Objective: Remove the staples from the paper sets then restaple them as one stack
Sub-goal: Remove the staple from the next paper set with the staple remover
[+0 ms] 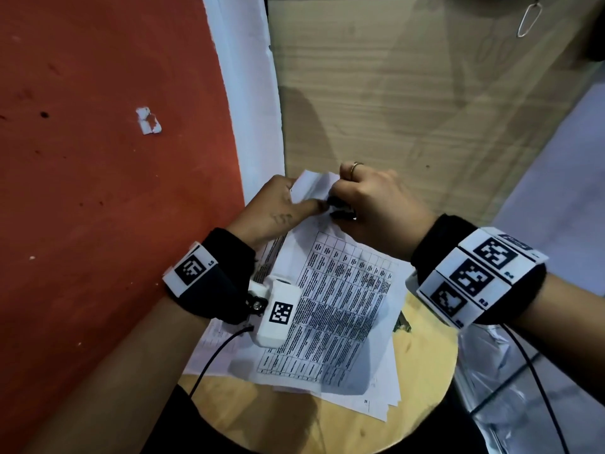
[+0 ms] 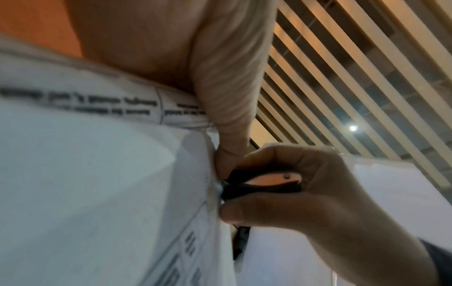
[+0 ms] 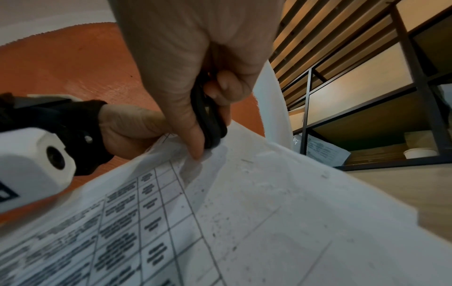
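Note:
A printed paper set [image 1: 340, 290] with a table on it lies on a round wooden stool [image 1: 327, 427], over more loose sheets [image 1: 376, 398]. My left hand [image 1: 278, 208] pinches its far corner, thumb on top, with the top sheet folded back. My right hand [image 1: 370, 204] grips a black staple remover [image 1: 340, 209] whose jaws bite at that same corner. In the left wrist view the remover [image 2: 264, 183] is squeezed between thumb and fingers against the paper edge [image 2: 210, 185]. In the right wrist view the remover [image 3: 208, 120] presses onto the corner of the paper [image 3: 220, 193].
An orange wall [image 1: 98, 158] stands to the left and a wooden cabinet side [image 1: 409, 93] lies ahead. A clear plastic bag [image 1: 510, 388] sits to the right of the stool. A small dark object [image 1: 402, 324] peeks out beside the papers.

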Available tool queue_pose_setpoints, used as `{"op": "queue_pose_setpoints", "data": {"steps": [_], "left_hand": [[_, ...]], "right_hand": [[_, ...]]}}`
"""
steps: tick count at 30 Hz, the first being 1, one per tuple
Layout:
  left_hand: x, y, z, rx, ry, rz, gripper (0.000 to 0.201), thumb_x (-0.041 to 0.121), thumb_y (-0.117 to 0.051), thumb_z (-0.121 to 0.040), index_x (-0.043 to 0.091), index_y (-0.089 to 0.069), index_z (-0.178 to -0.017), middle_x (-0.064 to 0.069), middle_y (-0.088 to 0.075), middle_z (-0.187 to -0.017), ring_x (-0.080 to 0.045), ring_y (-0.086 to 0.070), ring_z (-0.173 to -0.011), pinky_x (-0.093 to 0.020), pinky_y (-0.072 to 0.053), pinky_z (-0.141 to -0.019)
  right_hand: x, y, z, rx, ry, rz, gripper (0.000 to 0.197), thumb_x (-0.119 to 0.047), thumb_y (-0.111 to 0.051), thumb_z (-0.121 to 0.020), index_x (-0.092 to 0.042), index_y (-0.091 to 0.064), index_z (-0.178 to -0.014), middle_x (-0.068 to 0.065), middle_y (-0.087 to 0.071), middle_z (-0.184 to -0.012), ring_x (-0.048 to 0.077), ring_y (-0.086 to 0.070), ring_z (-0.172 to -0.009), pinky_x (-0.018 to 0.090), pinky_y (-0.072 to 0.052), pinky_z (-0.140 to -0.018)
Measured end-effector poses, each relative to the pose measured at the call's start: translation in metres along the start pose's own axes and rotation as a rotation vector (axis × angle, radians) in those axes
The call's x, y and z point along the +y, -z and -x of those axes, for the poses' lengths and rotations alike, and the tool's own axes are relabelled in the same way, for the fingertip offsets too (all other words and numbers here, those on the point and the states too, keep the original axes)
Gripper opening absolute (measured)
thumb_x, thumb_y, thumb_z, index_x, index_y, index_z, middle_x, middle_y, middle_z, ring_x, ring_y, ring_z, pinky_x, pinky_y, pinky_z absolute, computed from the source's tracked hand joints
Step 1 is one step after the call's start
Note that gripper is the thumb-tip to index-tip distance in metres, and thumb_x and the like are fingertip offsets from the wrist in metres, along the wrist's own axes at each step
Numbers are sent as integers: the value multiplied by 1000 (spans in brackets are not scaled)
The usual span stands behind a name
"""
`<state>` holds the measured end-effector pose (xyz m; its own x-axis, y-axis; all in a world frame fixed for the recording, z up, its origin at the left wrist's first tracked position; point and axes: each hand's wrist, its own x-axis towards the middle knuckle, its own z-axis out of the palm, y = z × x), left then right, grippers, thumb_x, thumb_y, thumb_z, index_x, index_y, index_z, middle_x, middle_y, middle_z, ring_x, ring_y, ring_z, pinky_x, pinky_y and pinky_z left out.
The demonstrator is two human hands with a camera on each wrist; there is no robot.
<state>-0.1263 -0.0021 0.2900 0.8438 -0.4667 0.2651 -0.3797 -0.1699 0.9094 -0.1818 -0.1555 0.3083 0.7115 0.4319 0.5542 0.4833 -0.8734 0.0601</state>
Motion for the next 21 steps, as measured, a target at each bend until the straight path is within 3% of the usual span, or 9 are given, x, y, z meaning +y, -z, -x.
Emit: {"op": "queue_pose_setpoints", "data": {"steps": [3,6,8,10,16,19,21], "left_hand": [[-3,-1,4,-5,16,42,22,10,-67,-85,-9,-65,-96,-11,-63,-82,-11,-58,-70,-22,-46,-63],[-2,-1,7,-4,28,153,37,20,-75,-77,-5,-66,-101,-21,-67,-100,-25,-63,-88,-42,-50,-84],[-1,-1,7,12,36,202,53,33,-83,-65,-1,-67,-103,-27,-66,-108,-33,-65,-96,-52,-48,-91],[-2,-2,5,32,46,227,51,32,-82,-63,2,-68,-102,-25,-68,-106,-32,-67,-93,-52,-50,-88],[-5,-5,4,57,80,277,14,3,-70,-80,7,-70,-94,-11,-72,-89,-17,-69,-76,-29,-56,-75],[-5,-5,2,84,117,272,13,0,-66,-81,4,-69,-93,-12,-70,-87,-19,-67,-75,-30,-54,-76],[-8,-5,1,131,111,252,13,0,-67,-80,5,-69,-92,-12,-70,-87,-20,-66,-75,-33,-53,-77]], "right_hand": [[-1,-5,1,6,-15,-2,15,-16,-56,-64,-4,-60,-72,15,-54,-76,37,-57,-55,41,-49,-44],[2,-7,2,77,-57,-45,19,-19,-58,-66,-4,-64,-76,14,-57,-78,37,-58,-58,42,-50,-48],[4,-7,4,133,-99,-120,22,-22,-61,-66,-6,-66,-81,11,-58,-81,36,-59,-63,43,-51,-54],[5,-6,7,174,-140,-169,25,-25,-66,-65,-9,-68,-85,8,-58,-81,33,-60,-68,42,-51,-58],[1,-7,10,158,-142,-181,24,-22,-68,-66,-10,-68,-87,7,-58,-81,31,-60,-69,41,-51,-57],[-2,-8,8,99,-98,-83,27,-24,-62,-67,-8,-65,-89,10,-57,-86,33,-58,-74,41,-51,-56],[-3,-7,8,114,-163,-108,34,-30,-61,-67,-7,-64,-93,10,-56,-90,33,-58,-80,41,-50,-61]]}}
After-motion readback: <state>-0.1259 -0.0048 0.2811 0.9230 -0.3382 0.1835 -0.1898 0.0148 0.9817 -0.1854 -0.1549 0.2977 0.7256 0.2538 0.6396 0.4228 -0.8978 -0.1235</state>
